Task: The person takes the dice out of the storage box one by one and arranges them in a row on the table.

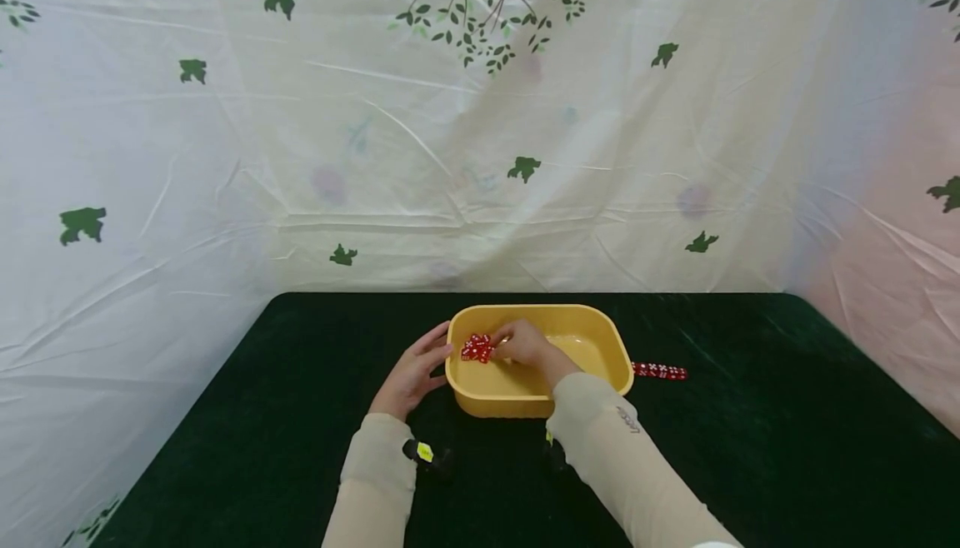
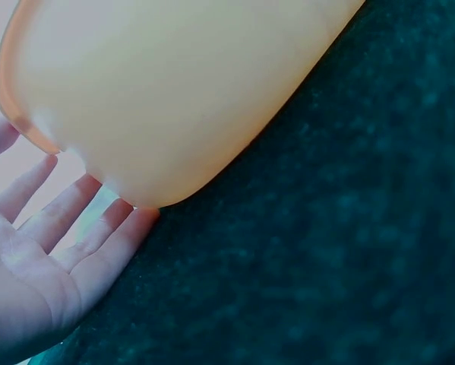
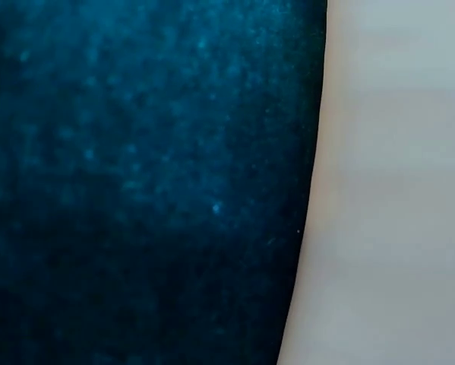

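Note:
A yellow rectangular plastic tub (image 1: 495, 407) stands on the dark green cloth. Inside it, towards the left end, lies a small pile of red dice (image 1: 476, 348) with white pips. My left hand (image 1: 411, 371) touches the tub's left end with its fingers spread; in the left wrist view its fingertips meet the outer wall (image 2: 174, 99). My right hand (image 1: 527, 343) reaches down into the tub, its bent fingers at the right edge of the pile. Whether a die is pinched between thumb and finger is too small to tell. The right wrist view has only the tub's outer wall (image 3: 394, 190) and cloth.
A straight row of red dice (image 1: 662, 371) lies on the cloth just right of the tub. The dark green cloth (image 1: 750, 448) covers the table. Behind the table hangs a pale curtain (image 1: 420, 165) with green bird and leaf prints.

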The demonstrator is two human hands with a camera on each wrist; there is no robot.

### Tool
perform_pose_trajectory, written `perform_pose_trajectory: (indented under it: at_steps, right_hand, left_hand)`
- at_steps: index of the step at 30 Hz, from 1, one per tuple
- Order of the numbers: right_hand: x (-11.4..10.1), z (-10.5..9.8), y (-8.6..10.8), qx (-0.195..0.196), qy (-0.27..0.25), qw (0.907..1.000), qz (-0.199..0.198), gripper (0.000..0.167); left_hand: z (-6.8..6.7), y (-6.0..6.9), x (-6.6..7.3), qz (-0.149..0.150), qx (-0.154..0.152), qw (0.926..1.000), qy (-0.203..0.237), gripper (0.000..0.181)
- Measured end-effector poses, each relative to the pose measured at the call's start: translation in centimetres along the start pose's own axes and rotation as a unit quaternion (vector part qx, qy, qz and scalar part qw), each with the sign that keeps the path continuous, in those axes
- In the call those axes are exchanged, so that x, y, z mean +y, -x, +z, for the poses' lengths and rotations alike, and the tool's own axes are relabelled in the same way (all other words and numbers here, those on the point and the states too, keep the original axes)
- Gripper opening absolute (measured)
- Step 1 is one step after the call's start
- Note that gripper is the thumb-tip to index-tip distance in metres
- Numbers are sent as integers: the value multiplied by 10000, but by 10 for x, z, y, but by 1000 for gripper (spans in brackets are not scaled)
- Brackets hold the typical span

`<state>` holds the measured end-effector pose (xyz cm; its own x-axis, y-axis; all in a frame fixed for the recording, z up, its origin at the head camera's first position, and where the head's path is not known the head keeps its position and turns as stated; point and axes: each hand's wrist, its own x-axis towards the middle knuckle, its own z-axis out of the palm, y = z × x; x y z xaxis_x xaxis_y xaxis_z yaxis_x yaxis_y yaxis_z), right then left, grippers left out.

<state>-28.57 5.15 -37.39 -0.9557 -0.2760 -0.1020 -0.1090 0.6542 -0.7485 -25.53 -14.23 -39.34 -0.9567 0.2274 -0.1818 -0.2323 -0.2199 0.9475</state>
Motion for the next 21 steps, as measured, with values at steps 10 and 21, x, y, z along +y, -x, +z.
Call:
perform_pose_trajectory:
  at_steps: [10, 21]
  right_hand:
    - [-1, -1, 1, -7, -183, 9998, 117, 13]
    - [-8, -6, 4, -116, -540, 9984, 97, 15]
  left_hand:
    - [-1, 1, 0, 25, -16, 10000, -7, 48]
    - [1, 3, 1, -3, -9, 10000, -38, 46]
